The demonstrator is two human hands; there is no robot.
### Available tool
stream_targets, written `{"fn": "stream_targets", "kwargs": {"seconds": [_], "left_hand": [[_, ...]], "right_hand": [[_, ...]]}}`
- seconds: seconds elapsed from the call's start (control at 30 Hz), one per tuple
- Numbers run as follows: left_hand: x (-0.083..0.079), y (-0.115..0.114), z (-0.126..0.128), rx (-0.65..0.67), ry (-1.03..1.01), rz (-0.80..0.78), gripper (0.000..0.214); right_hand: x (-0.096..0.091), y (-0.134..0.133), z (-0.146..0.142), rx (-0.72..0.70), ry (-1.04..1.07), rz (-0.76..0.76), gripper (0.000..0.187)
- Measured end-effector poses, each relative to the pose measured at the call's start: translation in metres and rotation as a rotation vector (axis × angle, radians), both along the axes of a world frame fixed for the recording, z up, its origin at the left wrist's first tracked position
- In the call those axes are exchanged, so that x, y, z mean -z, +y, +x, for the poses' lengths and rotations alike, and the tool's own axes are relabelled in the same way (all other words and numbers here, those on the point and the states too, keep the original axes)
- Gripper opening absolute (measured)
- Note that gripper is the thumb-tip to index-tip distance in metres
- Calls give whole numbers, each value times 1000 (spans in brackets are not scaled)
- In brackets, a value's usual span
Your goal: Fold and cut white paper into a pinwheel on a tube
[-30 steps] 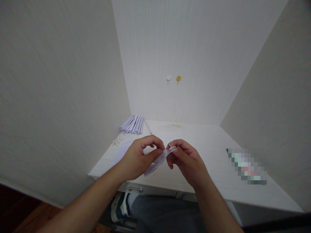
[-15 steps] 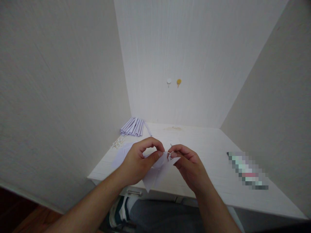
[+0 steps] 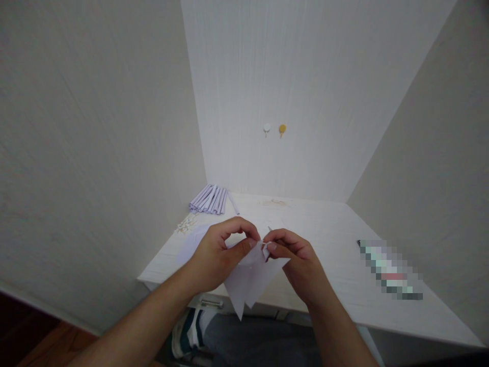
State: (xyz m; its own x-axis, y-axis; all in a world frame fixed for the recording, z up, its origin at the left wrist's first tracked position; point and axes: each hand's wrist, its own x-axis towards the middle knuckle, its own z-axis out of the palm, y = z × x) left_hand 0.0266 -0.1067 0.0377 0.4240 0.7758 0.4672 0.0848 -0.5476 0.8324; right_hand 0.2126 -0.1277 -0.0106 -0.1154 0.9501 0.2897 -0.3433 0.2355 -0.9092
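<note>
My left hand [image 3: 219, 255] and my right hand [image 3: 296, 260] meet over the front of a white desk [image 3: 328, 244]. Both pinch the top edge of a sheet of white paper [image 3: 250, 283], thumb against fingertips. The sheet hangs down from the pinch and its pointed corner reaches below the desk's front edge. Another flat white sheet [image 3: 191, 242] lies on the desk just under my left hand.
A bundle of rolled paper tubes [image 3: 210, 200] lies at the desk's back left corner, with a heap of small white bits [image 3: 186, 223] in front of it. A flat blurred object [image 3: 389, 270] rests at the right. Two small hooks [image 3: 274, 129] sit on the back wall. Walls close in on three sides.
The paper, rolled or folded tight between my fingers a second ago, has opened out and now hangs down as a loose sheet. My hands stayed in nearly the same place.
</note>
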Motion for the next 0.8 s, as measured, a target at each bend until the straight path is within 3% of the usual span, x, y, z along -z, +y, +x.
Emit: {"fn": "stream_targets", "kwargs": {"seconds": [0.23,0.43,0.8], "left_hand": [[1,3,0,12,6,-33,7],[0,2,0,40,-3,-67,7],[-2,1,2,11,9,-21,7]], "right_hand": [[0,0,0,27,-26,8,3],[2,1,-1,-37,40,-34,3],[-1,1,-3,-41,46,-46,3]]}}
